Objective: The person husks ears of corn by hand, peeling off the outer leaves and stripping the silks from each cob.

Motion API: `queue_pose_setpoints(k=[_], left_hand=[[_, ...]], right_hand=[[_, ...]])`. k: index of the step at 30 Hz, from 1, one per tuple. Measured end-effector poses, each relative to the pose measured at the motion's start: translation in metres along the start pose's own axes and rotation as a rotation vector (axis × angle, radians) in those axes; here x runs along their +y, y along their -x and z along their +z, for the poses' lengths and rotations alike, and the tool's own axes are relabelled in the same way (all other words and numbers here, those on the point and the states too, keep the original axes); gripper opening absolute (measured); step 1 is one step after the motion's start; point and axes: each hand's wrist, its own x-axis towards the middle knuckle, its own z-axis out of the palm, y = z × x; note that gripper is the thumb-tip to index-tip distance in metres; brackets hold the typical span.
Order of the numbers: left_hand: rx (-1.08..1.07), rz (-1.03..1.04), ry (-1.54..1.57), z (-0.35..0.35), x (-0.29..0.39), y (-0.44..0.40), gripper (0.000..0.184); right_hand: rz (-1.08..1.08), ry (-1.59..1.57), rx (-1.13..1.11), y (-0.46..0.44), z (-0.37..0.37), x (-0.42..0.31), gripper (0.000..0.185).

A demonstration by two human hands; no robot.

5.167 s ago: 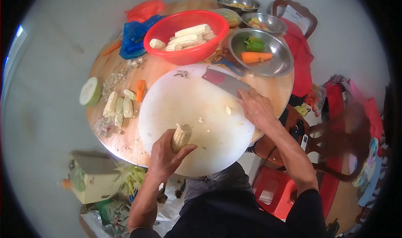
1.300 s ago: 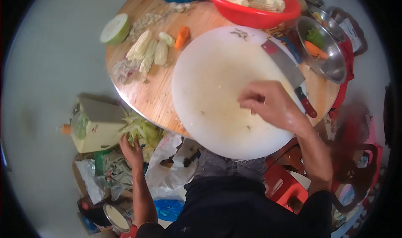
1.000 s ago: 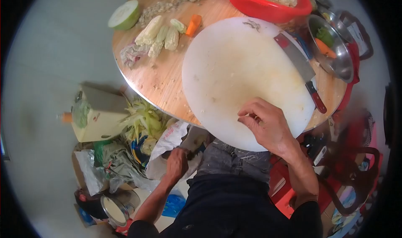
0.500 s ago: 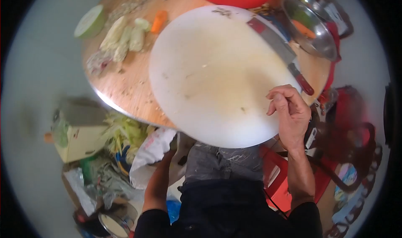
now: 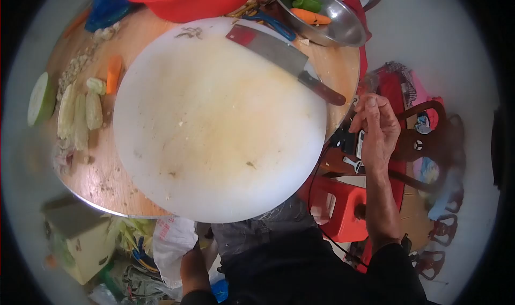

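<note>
My right hand (image 5: 378, 130) is raised off the right side of the round table, its fingers curled together; what they hold, if anything, is too small to name. My left forearm reaches down below the table edge beside a white sack (image 5: 174, 246), and the hand itself is hidden there. The round white cutting board (image 5: 214, 128) carries small crumbs. A cleaver (image 5: 279, 52) with a dark red handle lies across its upper right edge. Left of the board are small corn cobs (image 5: 80, 114), an orange carrot piece (image 5: 113, 74) and a cut green gourd (image 5: 42, 99).
A red basin (image 5: 193, 3) of corn stands at the back. A steel bowl (image 5: 343, 23) holds a green pepper (image 5: 307, 2) and a carrot (image 5: 310, 17). Below the table are a cream bin (image 5: 83, 240), corn husks (image 5: 129, 231) and a red stool (image 5: 343, 208).
The corn cob has left my left hand, which has gone down into the sack area. My right hand has let go of the cleaver and moved right, off the board. The view has shifted.
</note>
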Motion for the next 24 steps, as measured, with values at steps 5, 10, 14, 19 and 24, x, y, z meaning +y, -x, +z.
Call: queue_pose_setpoints(k=[5, 10, 14, 19, 24], left_hand=[[-0.017, 0.007, -0.001, -0.013, 0.001, 0.0, 0.056], [-0.028, 0.003, 0.02, -0.016, 0.001, 0.001, 0.056], [-0.027, 0.018, 0.03, -0.024, 0.004, 0.005, 0.056], [-0.038, 0.038, 0.035, -0.026, 0.005, 0.01, 0.056], [-0.014, 0.083, 0.056, -0.03, 0.011, 0.018, 0.056]], right_hand=[[0.023, 0.036, 0.018, -0.004, 0.002, 0.006, 0.022], [0.057, 0.093, -0.013, -0.009, 0.007, 0.016, 0.023], [0.066, 0.088, -0.036, -0.011, 0.011, 0.019, 0.023], [0.068, 0.081, -0.074, -0.005, 0.014, 0.027, 0.024], [0.144, 0.044, -0.085, 0.003, 0.02, 0.03, 0.025]])
